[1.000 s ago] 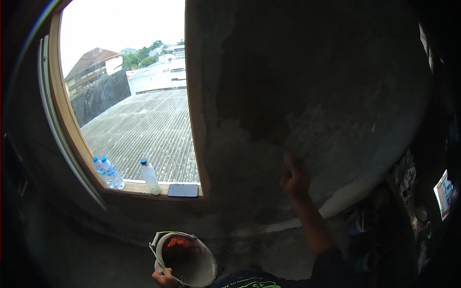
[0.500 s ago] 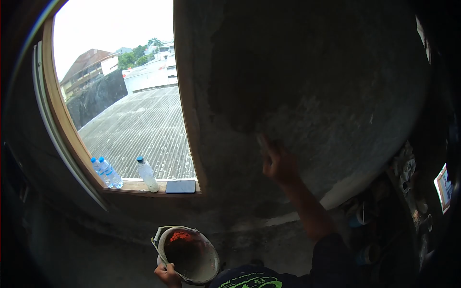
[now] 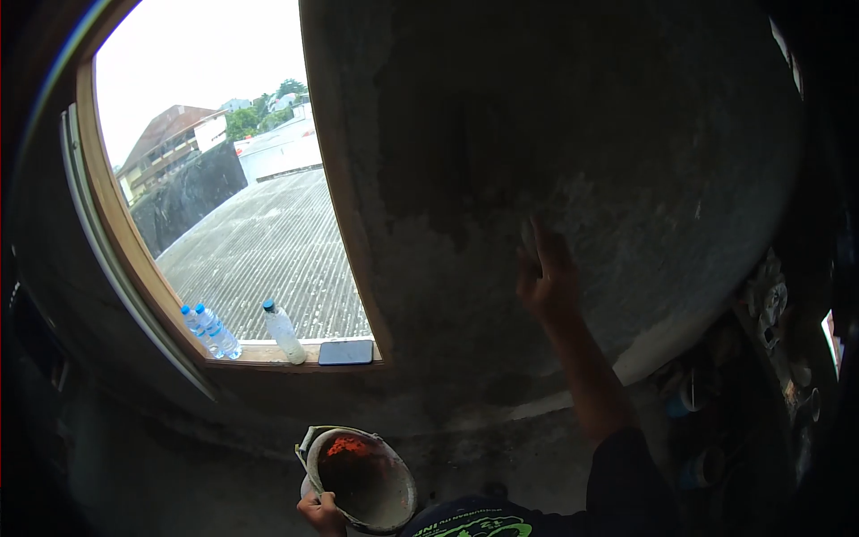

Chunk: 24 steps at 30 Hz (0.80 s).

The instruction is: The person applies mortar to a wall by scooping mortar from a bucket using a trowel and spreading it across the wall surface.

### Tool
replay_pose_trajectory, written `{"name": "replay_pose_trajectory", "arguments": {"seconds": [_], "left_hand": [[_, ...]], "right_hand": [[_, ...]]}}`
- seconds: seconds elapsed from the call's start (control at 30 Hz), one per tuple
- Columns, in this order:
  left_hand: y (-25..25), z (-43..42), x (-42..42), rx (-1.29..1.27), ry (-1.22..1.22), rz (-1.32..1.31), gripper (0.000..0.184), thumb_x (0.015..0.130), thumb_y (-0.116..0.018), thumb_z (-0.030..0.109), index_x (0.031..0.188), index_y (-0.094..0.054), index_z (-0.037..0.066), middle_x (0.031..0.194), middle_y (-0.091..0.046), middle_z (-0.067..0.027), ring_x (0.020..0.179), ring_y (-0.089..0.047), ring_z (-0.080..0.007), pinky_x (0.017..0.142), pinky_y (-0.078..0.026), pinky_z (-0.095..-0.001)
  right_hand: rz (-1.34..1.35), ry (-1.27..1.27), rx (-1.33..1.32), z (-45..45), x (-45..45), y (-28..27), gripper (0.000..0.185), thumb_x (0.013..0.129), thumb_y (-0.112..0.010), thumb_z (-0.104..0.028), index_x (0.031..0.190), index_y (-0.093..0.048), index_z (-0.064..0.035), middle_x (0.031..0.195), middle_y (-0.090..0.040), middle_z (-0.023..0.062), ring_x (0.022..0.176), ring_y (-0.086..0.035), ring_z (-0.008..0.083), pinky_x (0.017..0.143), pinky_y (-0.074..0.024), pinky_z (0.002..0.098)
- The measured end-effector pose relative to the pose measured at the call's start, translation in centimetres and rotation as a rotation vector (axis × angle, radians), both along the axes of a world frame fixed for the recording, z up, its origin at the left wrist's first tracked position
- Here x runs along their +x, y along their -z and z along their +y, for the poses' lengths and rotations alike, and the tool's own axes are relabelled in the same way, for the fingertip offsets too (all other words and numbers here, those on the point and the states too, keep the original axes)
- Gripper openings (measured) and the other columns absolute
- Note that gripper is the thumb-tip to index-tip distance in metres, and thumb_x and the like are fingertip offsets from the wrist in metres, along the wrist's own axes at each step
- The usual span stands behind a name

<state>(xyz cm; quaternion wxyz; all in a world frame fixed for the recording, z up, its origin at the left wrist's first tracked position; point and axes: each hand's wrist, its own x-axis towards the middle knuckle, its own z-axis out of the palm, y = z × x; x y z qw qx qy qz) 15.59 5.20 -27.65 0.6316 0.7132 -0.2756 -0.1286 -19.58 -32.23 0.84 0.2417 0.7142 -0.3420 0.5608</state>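
The right grip [image 3: 550,279] now sits higher along the wall [image 3: 644,242] (farther from the window sill [image 3: 257,356]).

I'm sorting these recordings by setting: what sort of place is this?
Probably an unfinished or under-renovation room, seemingly above ground level: the wall is bare, grey and patchy, the left hand grips a stained bucket, and the wooden window frame looks out over a corrugated roof.
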Motion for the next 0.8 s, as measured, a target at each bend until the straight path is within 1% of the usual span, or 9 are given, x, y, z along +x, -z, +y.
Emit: {"name": "replay_pose_trajectory", "arguments": {"seconds": [0.13, 0.27, 0.33, 0.4, 0.53, 0.6, 0.67, 0.7, 0.8], "left_hand": [[0.1, -0.5, -0.6, -0.047, 0.025, 0.020, 0.022, 0.072, -0.057, 0.004, 0.056, -0.042, 0.004, 0.056, -0.043, 0.0062, 0.052, -0.035, -0.0053, 0.048, -0.025, -0.0298], [0.0, -0.6, -1.0, -0.036, 0.027, 0.004, 0.023, 0.072, -0.057, 0.004, 0.056, -0.040, 0.005, 0.055, -0.041, 0.0063, 0.052, -0.034, -0.0054, 0.048, -0.024, -0.0302], [-0.2, -0.8, -1.2, -0.057, 0.034, 0.017, 0.023, 0.072, -0.057, 0.004, 0.056, -0.040, 0.005, 0.054, -0.041, 0.0062, 0.052, -0.035, -0.0054, 0.048, -0.024, -0.0304], [-0.2, -0.8, -1.3, -0.061, 0.042, 0.021, 0.023, 0.072, -0.057, 0.004, 0.056, -0.041, 0.006, 0.054, -0.041, 0.0061, 0.052, -0.035, -0.0054, 0.048, -0.024, -0.0306], [-1.9, -1.2, -1.9, -0.023, 0.016, -0.022, 0.022, 0.071, -0.058, 0.004, 0.056, -0.041, 0.005, 0.055, -0.042, 0.0056, 0.052, -0.036, -0.0057, 0.048, -0.025, -0.0306], [-2.2, -1.5, -2.6, -0.019, 0.022, 0.024, 0.022, 0.071, -0.058, 0.003, 0.056, -0.042, 0.004, 0.055, -0.043, 0.0054, 0.052, -0.036, -0.0058, 0.048, -0.026, -0.0305], [-1.7, -1.5, -2.4, -0.013, 0.024, -0.011, 0.023, 0.072, -0.058, 0.003, 0.056, -0.041, 0.004, 0.055, -0.043, 0.0050, 0.052, -0.037, -0.0061, 0.048, -0.026, -0.0303], [-1.6, -1.6, -2.4, -0.013, 0.023, -0.015, 0.023, 0.072, -0.058, 0.003, 0.056, -0.041, 0.004, 0.055, -0.043, 0.0050, 0.052, -0.037, -0.0061, 0.048, -0.026, -0.0303], [-1.7, -1.3, -3.0, -0.021, 0.012, 0.010, 0.023, 0.072, -0.058, 0.002, 0.056, -0.042, 0.005, 0.056, -0.044, 0.0049, 0.052, -0.037, -0.0062, 0.048, -0.026, -0.0301]], "right_hand": [[0.053, 0.063, 0.124, -0.3, -0.9, 3.3, 0.064, 0.090, -0.068, -0.012, 0.151, -0.050, -0.0158, 0.109, -0.067, 0.0192, 0.084, -0.071, 0.0378, 0.068, -0.0603, 0.0447], [0.173, -0.093, 0.219, 2.5, -2.4, 9.8, 0.059, 0.091, -0.067, -0.012, 0.148, -0.054, -0.0163, 0.105, -0.068, 0.0187, 0.084, -0.071, 0.0375, 0.067, -0.0600, 0.0441], [0.176, -0.157, 0.259, 2.4, -2.4, 8.7, 0.058, 0.091, -0.067, -0.012, 0.147, -0.055, -0.0161, 0.104, -0.068, 0.0185, 0.085, -0.071, 0.0375, 0.067, -0.0599, 0.0438], [0.062, -0.199, 0.100, 2.0, -2.2, 6.1, 0.055, 0.092, -0.068, -0.014, 0.146, -0.057, -0.0155, 0.101, -0.069, 0.0185, 0.085, -0.072, 0.0371, 0.067, -0.0596, 0.0436], [0.066, -0.035, 0.041, -0.1, -1.3, -1.4, 0.060, 0.089, -0.069, -0.013, 0.148, -0.056, -0.0202, 0.108, -0.068, 0.0193, 0.085, -0.072, 0.0375, 0.068, -0.0604, 0.0443], [0.102, 0.044, 0.064, 0.0, -0.8, -1.7, 0.064, 0.087, -0.069, -0.012, 0.148, -0.055, -0.0222, 0.111, -0.067, 0.0198, 0.085, -0.072, 0.0378, 0.067, -0.0608, 0.0445], [0.231, 0.074, 0.284, 1.3, -0.5, 0.6, 0.071, 0.082, -0.070, -0.010, 0.149, -0.054, -0.0262, 0.115, -0.066, 0.0206, 0.085, -0.072, 0.0387, 0.067, -0.0614, 0.0448], [0.239, 0.065, 0.293, 1.6, -0.4, 2.9, 0.072, 0.081, -0.070, -0.010, 0.149, -0.055, -0.0265, 0.113, -0.067, 0.0205, 0.085, -0.072, 0.0385, 0.067, -0.0614, 0.0449], [0.238, -0.025, 0.408, 2.6, -1.5, 12.7, 0.072, 0.081, -0.070, -0.011, 0.149, -0.055, -0.0286, 0.110, -0.068, 0.0186, 0.083, -0.072, 0.0368, 0.066, -0.0612, 0.0451]]}}
